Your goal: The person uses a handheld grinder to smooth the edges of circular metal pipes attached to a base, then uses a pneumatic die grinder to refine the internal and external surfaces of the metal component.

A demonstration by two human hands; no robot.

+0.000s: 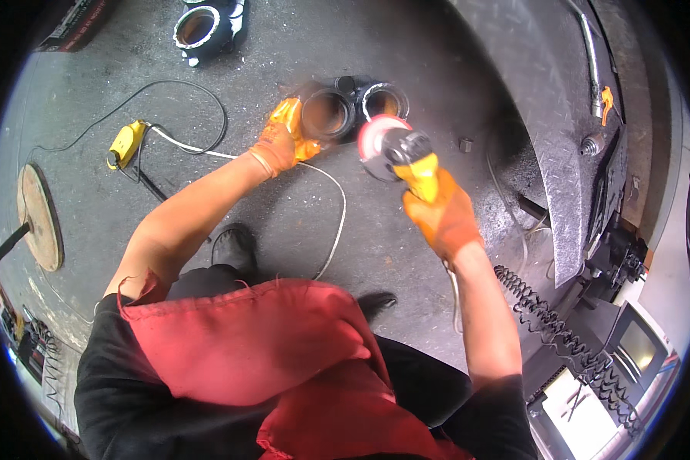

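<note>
- Red apron [261, 337]: nearest you, on the near side of the two-ringed black casting [353, 105], well apart from it.
- Your right hand [441, 218], gloved: near-right of the casting, not touching it; fingers wrapped round the yellow body of a grinder [417, 173].
- Grinder: its long axis slants from your grip forward and leftward to the casting's right ring [398, 91].
- Disc [373, 135]: blurred, overlapping that ring's near rim in view. Key relation, in my judgement; touching or just above it, I cannot tell.
- Your left hand [282, 139], gloved: against the casting's left ring, so the nearer of your two hands. Fingers lie along its outer side; whether they pinch it, I cannot tell.
- Casting: ahead of you, between your hands, long axis roughly left to right; both openings face up.
- Yellow-cased item [127, 143], with a cable: left of the casting, well apart.
- Second casting [221, 31]: beyond the first and to its left, well apart.
</note>
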